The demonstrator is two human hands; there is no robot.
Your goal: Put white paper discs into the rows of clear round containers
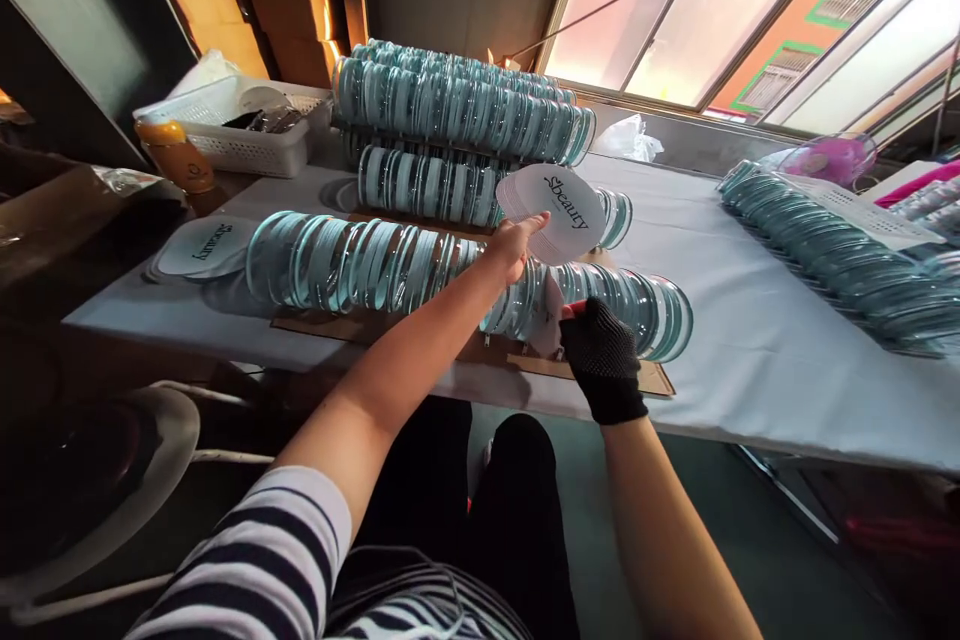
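Note:
My left hand (pixel 516 248) grips a fanned stack of white rounded cards (pixel 564 220) printed with dark lettering, held above the front row of bags. My right hand (pixel 604 355), in a black fingerless glove, pinches a single card (pixel 547 320) at its edge. That card stands upright against the near side of the row, partly between two bags. The front row of clear round zip bags (pixel 337 265) with pale teal trim lies on its side across the table. More printed cards (pixel 202 248) lie at the row's left end.
Behind are further stacked rows of clear bags (pixel 465 110). A white plastic basket (pixel 262 150) and an orange bottle (pixel 174 155) stand at the back left. More teal-edged bags (pixel 847 250) lie on the right of the white-covered table (pixel 757 360). Cardboard (pixel 592 375) sits under the front row.

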